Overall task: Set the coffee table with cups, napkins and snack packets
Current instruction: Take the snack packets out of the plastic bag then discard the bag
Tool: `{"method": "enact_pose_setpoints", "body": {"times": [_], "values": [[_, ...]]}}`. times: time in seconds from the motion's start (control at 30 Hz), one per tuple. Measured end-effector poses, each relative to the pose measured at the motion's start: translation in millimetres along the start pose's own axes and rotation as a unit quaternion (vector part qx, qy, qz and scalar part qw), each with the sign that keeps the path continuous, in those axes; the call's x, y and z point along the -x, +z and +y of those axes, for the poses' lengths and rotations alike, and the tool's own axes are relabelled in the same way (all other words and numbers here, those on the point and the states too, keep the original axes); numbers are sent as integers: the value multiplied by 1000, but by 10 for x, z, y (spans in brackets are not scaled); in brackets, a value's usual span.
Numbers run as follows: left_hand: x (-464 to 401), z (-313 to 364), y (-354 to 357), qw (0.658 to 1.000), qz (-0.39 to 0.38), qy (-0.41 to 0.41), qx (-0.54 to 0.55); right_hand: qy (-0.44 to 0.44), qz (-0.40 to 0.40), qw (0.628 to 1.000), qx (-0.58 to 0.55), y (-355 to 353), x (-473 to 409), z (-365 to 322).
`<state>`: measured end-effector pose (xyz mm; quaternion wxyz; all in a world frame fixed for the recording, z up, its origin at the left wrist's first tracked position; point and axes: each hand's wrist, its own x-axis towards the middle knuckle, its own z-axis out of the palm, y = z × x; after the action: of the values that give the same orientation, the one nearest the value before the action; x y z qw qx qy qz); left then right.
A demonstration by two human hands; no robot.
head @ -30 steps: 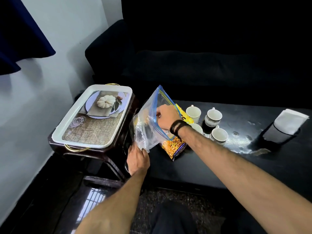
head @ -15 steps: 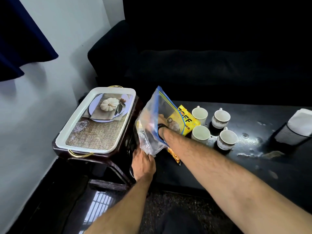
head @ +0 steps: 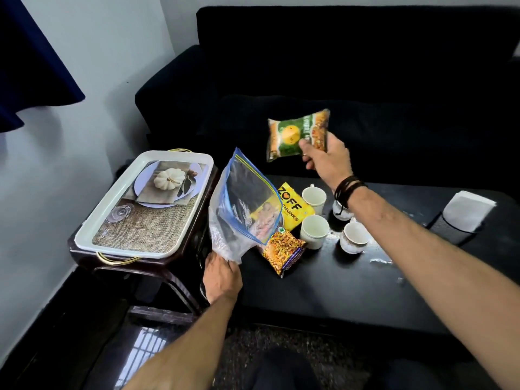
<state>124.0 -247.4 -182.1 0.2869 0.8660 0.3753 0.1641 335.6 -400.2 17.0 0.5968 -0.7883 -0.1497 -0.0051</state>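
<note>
My right hand (head: pixel 327 160) holds a green and orange snack packet (head: pixel 292 133) in the air above the far edge of the black coffee table (head: pixel 351 288). My left hand (head: pixel 222 280) grips the bottom of a clear zip bag (head: pixel 242 204) with a blue rim, standing open at the table's left end. A yellow packet (head: pixel 295 206) lies behind the bag and an orange snack packet (head: pixel 282 253) lies in front of it. Several white cups (head: pixel 313 230) stand together near the packets. White napkins (head: pixel 467 211) sit in a black holder at the right.
A dark side table (head: pixel 157 266) to the left carries a white tray (head: pixel 118 209) with a pumpkin picture and gold handles. A black sofa (head: pixel 337 80) runs behind the coffee table. A blue curtain (head: pixel 31 60) hangs at upper left.
My right hand went into the zip bag, then came out holding the green and orange packet and rose up and to the right. My left hand kept its hold on the bag.
</note>
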Motion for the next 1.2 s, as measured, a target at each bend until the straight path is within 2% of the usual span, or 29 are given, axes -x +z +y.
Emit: {"method": "enact_pose_setpoints", "body": {"times": [0.1,0.2,0.33,0.5,0.6,0.67,0.73,0.8,0.87,0.9,0.93,1.0,1.07,1.13,1.2], "values": [[-1,20,-1,999,15,-23,22,83,29,994,65,66,-214,307],[-18,15,14,999,19,-25,23,121,-28,982,144,362,-316,555],[-19,-6,44,999,35,-12,16,113,-89,965,218,833,-406,730],[-42,-38,82,999,42,4,0,101,-194,890,400,1230,-620,896],[-46,-35,88,999,39,21,-17,92,-202,845,486,1283,-633,1070],[-49,-33,88,998,41,32,-27,83,-172,835,517,1254,-629,1131],[-58,-37,88,998,37,37,-32,71,-127,847,511,1200,-650,1110],[-58,-34,83,998,36,40,-32,47,-99,897,428,1120,-688,1024],[-44,-28,84,998,38,43,-32,91,-137,964,207,971,-680,813],[-45,-32,86,998,34,43,-32,136,-176,971,83,883,-642,686],[-55,-42,90,998,29,42,-34,171,-222,960,6,797,-580,561],[-91,-63,82,998,20,35,-44,177,-319,931,-2,722,-436,396],[-123,-133,96,997,13,35,-61,118,-386,913,51,815,-265,336],[8,-88,54,996,10,44,-74,63,-410,906,87,815,72,278],[-22,-95,89,998,2,18,-61,19,-391,904,173,975,294,361]]}}
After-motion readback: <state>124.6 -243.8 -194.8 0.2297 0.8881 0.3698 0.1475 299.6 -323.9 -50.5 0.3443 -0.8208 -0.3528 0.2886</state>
